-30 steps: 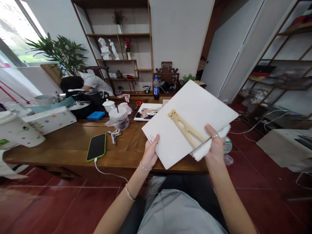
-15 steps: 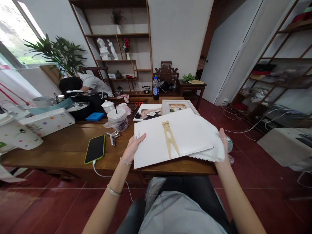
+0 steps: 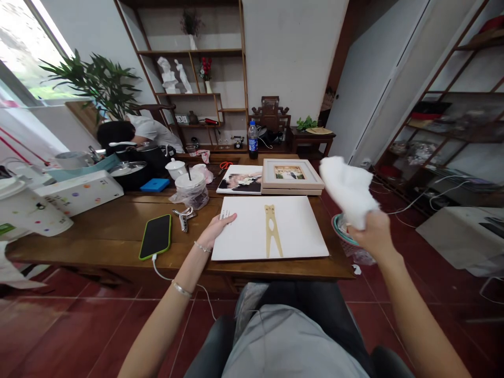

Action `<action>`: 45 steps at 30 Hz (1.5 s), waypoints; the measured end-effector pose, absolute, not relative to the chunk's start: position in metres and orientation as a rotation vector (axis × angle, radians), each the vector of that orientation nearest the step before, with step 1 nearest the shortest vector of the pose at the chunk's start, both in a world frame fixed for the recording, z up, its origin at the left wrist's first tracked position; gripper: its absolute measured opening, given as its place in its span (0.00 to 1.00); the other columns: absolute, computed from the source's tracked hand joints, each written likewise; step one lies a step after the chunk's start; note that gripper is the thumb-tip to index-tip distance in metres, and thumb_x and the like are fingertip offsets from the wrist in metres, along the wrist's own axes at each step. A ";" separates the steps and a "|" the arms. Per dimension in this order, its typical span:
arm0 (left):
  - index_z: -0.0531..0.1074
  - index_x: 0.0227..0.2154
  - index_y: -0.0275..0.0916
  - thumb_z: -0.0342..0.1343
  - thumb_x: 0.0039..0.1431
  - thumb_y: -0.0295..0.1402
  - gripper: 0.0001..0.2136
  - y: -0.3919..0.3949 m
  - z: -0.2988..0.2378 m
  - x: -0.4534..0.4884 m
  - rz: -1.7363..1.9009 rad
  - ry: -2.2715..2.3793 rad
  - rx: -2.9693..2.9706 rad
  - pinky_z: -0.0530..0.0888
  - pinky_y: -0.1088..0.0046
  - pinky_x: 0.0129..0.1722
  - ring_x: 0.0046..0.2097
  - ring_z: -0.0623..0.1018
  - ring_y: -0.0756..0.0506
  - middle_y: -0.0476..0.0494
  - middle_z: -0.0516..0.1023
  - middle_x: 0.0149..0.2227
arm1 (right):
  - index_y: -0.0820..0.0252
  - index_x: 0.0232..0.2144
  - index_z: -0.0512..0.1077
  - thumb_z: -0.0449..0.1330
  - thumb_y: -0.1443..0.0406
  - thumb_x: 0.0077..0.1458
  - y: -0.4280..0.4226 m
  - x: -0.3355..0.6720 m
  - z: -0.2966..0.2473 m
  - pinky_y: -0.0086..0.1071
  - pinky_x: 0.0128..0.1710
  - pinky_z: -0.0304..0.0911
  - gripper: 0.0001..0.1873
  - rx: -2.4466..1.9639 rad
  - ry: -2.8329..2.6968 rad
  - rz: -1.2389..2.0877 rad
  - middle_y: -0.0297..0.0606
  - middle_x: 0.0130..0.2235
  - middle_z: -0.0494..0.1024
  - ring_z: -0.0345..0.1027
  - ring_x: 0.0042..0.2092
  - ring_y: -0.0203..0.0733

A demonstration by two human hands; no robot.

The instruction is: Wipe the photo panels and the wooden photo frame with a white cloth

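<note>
The left hand [image 3: 215, 229] pinches a white rectangular board [image 3: 248, 231]; tugging could slide it off the brown wooden bench [image 3: 114, 231]. The right hand [image 3: 373, 233], blurred, seemingly clenches fluffy white cloth [image 3: 346, 186].

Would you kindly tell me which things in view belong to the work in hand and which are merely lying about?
In use:
- white board, left hand at its edge
- tan cat-headed piece on it
- white cloth, in the right hand

Apparently lying about:
- phone
- blue box
- bottle
</note>
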State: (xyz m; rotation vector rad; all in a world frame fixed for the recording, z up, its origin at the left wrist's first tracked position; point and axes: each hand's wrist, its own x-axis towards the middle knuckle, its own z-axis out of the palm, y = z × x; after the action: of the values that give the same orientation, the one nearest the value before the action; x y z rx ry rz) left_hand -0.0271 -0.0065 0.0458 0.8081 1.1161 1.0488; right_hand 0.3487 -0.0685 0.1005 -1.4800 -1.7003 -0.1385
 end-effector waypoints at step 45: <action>0.68 0.46 0.32 0.49 0.57 0.39 0.18 0.019 0.009 -0.011 0.816 1.665 2.375 0.60 0.61 0.57 0.58 0.62 0.38 0.31 0.67 0.53 | 0.61 0.41 0.69 0.47 0.80 0.36 -0.059 0.290 0.037 0.55 0.57 0.40 0.28 -1.257 -2.552 -0.229 0.43 0.60 0.56 0.42 0.62 0.51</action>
State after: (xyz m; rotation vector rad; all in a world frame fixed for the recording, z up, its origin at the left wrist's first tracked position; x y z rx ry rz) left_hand -0.0112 0.0193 0.0089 2.3748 1.6654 0.8160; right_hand 0.2899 -0.0592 0.0374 -1.2574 -2.5525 -0.2287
